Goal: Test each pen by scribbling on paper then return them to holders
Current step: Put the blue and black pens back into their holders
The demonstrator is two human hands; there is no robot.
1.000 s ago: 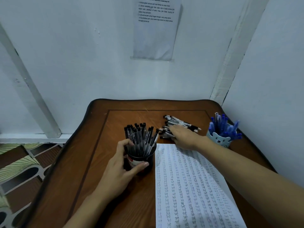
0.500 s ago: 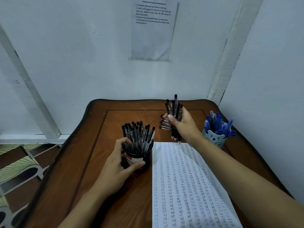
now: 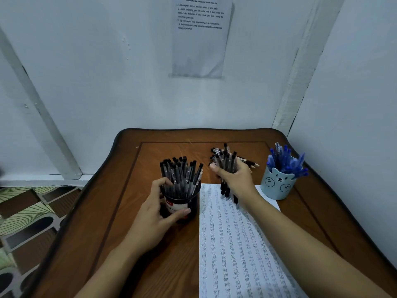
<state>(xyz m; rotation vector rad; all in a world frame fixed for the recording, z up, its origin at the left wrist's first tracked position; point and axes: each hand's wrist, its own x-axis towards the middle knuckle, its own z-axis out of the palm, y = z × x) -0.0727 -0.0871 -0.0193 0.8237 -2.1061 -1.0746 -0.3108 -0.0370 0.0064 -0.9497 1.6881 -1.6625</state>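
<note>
On the brown wooden table (image 3: 129, 211) a sheet of paper (image 3: 236, 244) lies in front of the person, covered with rows of small scribbles; all places below are given from this sheet. Just beside its left edge, near the far corner, stands a black holder (image 3: 182, 204) with a white and red label. It is full of black pens (image 3: 182, 175), which stand upright. The left hand (image 3: 150, 216) grips this holder: the thumb lies across the near side, and the fingers curl round the left side up to the rim. Over the far edge of the sheet, the right hand (image 3: 236, 179) holds a bundle of black pens (image 3: 226, 162), with fingers and thumb closed round its middle. The bundle is nearly upright (it leans a little) and its lower ends point down at the sheet; whether they touch the sheet, I cannot tell. Beyond the far edge of the sheet, partly hidden by the right hand, some loose pens (image 3: 249, 163) lie flat on the table. At the far right corner of the sheet stands a light blue cup (image 3: 277, 186) with a bear face, filled with blue pens (image 3: 283, 162). On the wall beyond the sheet hangs a printed notice (image 3: 199, 39); its text is too small to read.
</note>
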